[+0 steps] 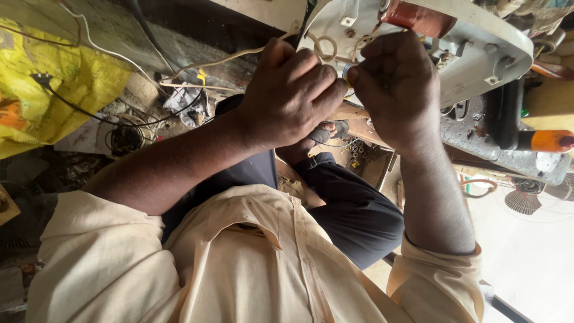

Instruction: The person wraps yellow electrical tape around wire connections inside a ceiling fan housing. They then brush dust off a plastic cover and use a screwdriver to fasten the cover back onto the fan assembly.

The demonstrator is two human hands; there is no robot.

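Note:
My left hand (pixel 293 90) and my right hand (pixel 397 84) meet fist to fist in front of a white plastic appliance housing (pixel 478 54). Between their fingertips they pinch a small silvery part (pixel 347 70); most of it is hidden by the fingers. A reddish-brown copper coil (pixel 418 18) sits in the housing just above my right hand. A white wire (pixel 215 61) runs from the housing leftward behind my left hand. My cream shirt and dark trousers fill the lower part of the view.
A yellow sack (pixel 54 90) lies at the left with a black cable (pixel 89 110) across it. An orange-handled tool (pixel 547 140) rests on a grimy grey base at the right. A round fan grille (pixel 523 200) lies below it. Small parts (pixel 357 152) sit near my sandalled foot.

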